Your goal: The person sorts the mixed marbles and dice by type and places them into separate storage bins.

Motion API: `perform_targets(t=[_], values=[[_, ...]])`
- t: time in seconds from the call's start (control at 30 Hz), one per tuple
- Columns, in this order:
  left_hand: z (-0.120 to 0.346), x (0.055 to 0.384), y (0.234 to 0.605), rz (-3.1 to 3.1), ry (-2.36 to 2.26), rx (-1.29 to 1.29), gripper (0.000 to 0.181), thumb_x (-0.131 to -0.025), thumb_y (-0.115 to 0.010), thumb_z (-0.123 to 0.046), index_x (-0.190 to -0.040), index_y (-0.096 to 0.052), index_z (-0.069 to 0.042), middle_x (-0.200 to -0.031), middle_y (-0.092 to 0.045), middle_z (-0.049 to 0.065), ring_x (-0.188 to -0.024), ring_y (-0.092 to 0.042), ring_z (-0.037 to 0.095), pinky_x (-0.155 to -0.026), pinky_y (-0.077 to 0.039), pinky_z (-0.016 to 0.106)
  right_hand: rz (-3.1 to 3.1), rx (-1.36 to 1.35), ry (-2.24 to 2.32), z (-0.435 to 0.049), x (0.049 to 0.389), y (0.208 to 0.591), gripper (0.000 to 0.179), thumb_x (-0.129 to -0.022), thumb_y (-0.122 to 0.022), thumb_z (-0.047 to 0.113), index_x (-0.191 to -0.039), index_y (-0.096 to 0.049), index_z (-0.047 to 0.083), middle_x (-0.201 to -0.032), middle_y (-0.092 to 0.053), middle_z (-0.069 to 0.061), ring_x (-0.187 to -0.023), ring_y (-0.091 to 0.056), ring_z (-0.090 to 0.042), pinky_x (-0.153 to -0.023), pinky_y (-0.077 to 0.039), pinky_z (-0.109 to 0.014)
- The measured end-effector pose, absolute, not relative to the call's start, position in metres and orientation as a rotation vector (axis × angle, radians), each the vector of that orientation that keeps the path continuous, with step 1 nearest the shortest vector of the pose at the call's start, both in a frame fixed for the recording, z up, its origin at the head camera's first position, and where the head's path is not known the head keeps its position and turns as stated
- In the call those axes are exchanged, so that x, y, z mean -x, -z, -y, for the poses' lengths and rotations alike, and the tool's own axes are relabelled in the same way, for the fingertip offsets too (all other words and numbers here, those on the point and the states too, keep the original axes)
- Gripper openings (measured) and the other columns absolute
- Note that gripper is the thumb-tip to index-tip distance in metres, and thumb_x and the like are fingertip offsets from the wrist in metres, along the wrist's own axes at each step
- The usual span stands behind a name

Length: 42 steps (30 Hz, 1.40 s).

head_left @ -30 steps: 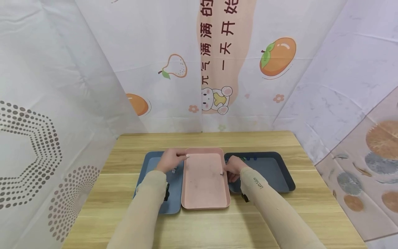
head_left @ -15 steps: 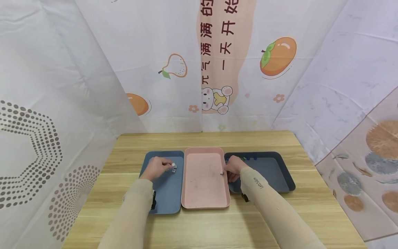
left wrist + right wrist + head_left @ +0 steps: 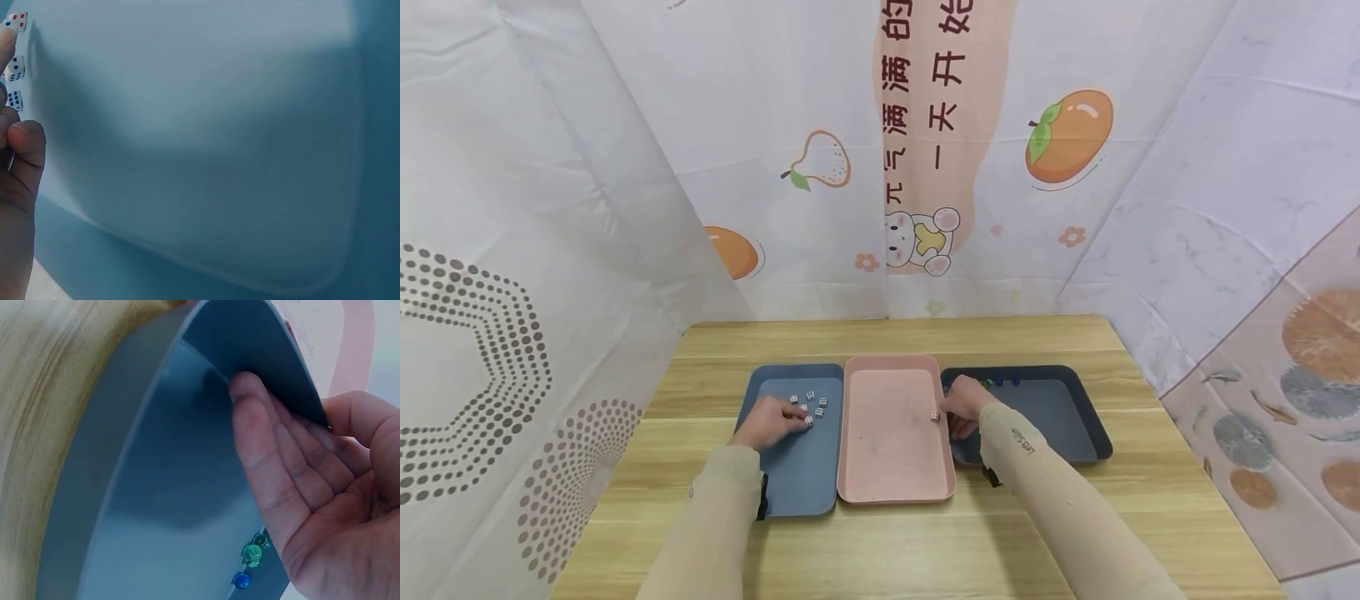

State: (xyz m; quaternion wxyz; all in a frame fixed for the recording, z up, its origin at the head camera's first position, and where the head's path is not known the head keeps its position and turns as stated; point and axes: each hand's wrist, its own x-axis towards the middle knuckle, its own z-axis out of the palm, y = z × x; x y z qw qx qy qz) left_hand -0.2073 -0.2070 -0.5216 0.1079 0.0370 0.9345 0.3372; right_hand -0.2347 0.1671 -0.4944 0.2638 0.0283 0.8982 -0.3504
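Note:
My left hand [image 3: 767, 423] is over the left blue tray [image 3: 805, 479], its fingertips pinching a white die [image 3: 808, 421]. Several other dice [image 3: 819, 412] lie close behind it. In the left wrist view, that hand [image 3: 19, 181] sits at the left edge, a fingertip against a die; the grip is partly cut off. My right hand [image 3: 967, 398] grips the near-left wall of the dark tray [image 3: 1037, 425]. In the right wrist view, its fingers [image 3: 269, 462] lie inside the wall and the thumb outside. Beside that hand, a single die [image 3: 935, 416] is at the pink tray's right edge.
The pink tray [image 3: 895, 458] stands between the two others on a wooden table [image 3: 880, 550]. Green beads [image 3: 252, 554] and a blue bead [image 3: 242, 580] lie along the dark tray's far wall. A printed curtain [image 3: 820, 250] hangs behind.
My left hand has moved left and toward me, from the pink tray's rim into the blue tray, carrying a die. More dice are uncovered behind it. My right hand has stayed still.

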Motion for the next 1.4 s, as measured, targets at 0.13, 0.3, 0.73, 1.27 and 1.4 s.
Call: perform_targets(t=[0.13,0.3,0.73,1.27,1.4], values=[[0.209,0.206,0.525,-2.761,-0.980,-0.138,0.007,-0.087,-0.081,-0.014,-0.094,-0.084,-0.011,-0.102,-0.077,0.006,-0.093,-0.065,0.016,-0.081,-0.056,0.038,-2.425,-0.075,0.956,-0.167,0.234,0.493,0.027,-0.095,-0.059,0.007,-0.076,-0.073,-0.006,-0.064,-0.071,-0.013,-0.056,-0.071,-0.025,-0.058,-0.062,-0.039],[0.210,0.203,0.527,-2.772,-0.954,-0.166,0.007,-0.086,-0.081,-0.012,-0.093,-0.084,-0.012,-0.101,-0.077,0.004,-0.094,-0.066,0.017,-0.084,-0.056,0.040,-2.424,-0.076,0.965,-0.168,0.232,0.491,0.028,-0.095,-0.059,0.008,-0.076,-0.074,-0.006,-0.064,-0.071,-0.014,-0.058,-0.072,-0.026,-0.060,-0.062,-0.040],[0.207,0.205,0.526,-2.763,-0.926,-0.124,0.007,-0.086,-0.081,-0.013,-0.093,-0.083,-0.011,-0.101,-0.076,0.007,-0.093,-0.065,0.019,-0.084,-0.056,0.041,-2.436,-0.067,0.953,-0.167,0.231,0.491,0.028,-0.096,-0.059,0.009,-0.078,-0.074,-0.006,-0.065,-0.071,-0.014,-0.057,-0.071,-0.025,-0.060,-0.062,-0.039],[0.200,0.221,0.492,-2.748,-1.075,-0.109,0.026,-0.093,-0.075,-0.023,-0.116,-0.079,-0.012,-0.117,-0.075,0.009,-0.107,-0.068,0.026,-0.089,-0.056,0.047,-2.432,-0.063,0.969,-0.168,0.232,0.495,0.028,-0.095,-0.058,0.009,-0.076,-0.072,-0.006,-0.065,-0.071,-0.013,-0.056,-0.071,-0.024,-0.057,-0.062,-0.039],[0.189,0.225,0.486,-2.709,-1.134,-0.127,0.032,-0.095,-0.073,-0.025,-0.124,-0.075,-0.011,-0.104,-0.076,0.008,-0.092,-0.068,0.027,-0.073,-0.053,0.037,-2.429,-0.061,0.971,-0.168,0.232,0.495,0.028,-0.095,-0.057,0.009,-0.077,-0.072,-0.006,-0.066,-0.071,-0.013,-0.057,-0.071,-0.024,-0.056,-0.062,-0.038]])
